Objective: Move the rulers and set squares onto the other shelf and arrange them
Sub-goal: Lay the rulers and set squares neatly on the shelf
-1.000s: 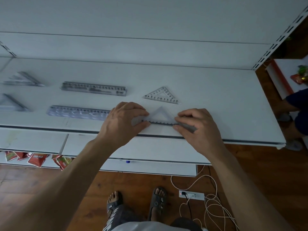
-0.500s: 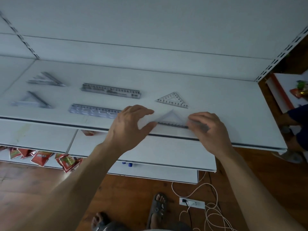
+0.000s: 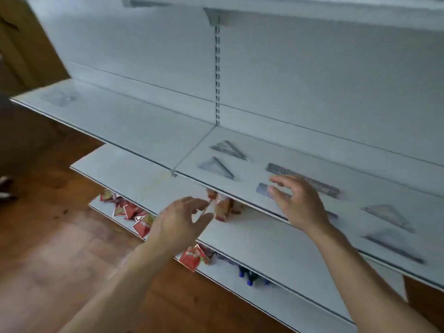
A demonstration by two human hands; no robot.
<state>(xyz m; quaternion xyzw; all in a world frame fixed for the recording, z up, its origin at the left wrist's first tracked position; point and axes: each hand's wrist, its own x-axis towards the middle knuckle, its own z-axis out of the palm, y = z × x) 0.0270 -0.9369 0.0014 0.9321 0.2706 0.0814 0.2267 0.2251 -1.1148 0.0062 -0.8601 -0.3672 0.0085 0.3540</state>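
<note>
**Both hands have let go; view has swung left**

Released a moment ago, the near set square (image 3: 394,246) now lies flat by the front edge of the right shelf (image 3: 355,186), no longer pinched at its ends. A second set square (image 3: 386,216) sits just behind it. Further left on the same shelf lie the far ruler (image 3: 302,180) and the near ruler (image 3: 263,189), both with their long axes along the shelf. Two more set squares (image 3: 225,150) lie at its left end.

The right hand (image 3: 300,205) is over the near ruler with fingers spread, gripping nothing. Blur hides whether it touches. The left hand (image 3: 182,224) hangs in front of the shelf edge, fingers loosely apart and empty. The two hands are well apart.

Past the upright (image 3: 217,68), the left shelf (image 3: 132,121) shows a faint shape (image 3: 61,98) at its far end. It may be a piece still to fetch, but it is too smeared to name or to read its axis. If so, it lies well to the left and beyond both hands, and the left hand is nearer.

Red packets (image 3: 134,212) lie on a lower shelf.
</note>
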